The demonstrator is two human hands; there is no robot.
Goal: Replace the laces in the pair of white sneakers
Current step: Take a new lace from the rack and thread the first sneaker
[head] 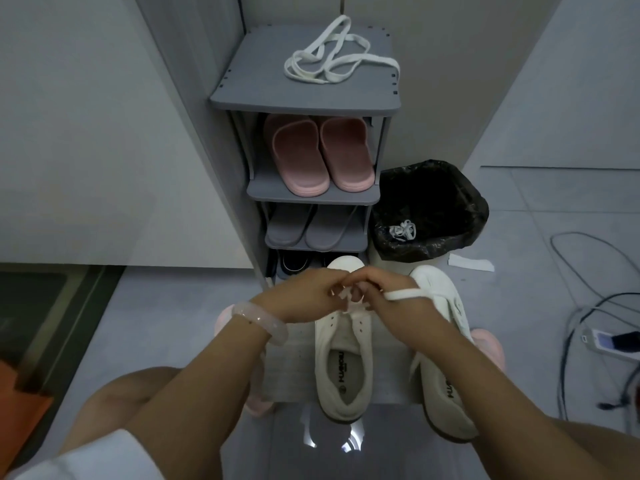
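Two white sneakers stand on the floor in front of me, toes pointing away. My left hand [304,296] and my right hand [384,292] meet over the eyelets of the left sneaker [343,368], fingers curled and pinching a white lace [403,294] that runs out to the right across my right hand. The sneaker's lower eyelets show no lace through them. The right sneaker [446,372] lies beside it, partly hidden under my right forearm. A loose white lace [332,60] is piled on top of the grey shoe rack [304,98].
The rack holds pink slippers [318,157], grey slippers [311,226] and dark shoes below. A bin with a black bag [429,209] stands right of the rack, a bunched white lace [403,230] inside. Cables and a power strip [606,341] lie at far right.
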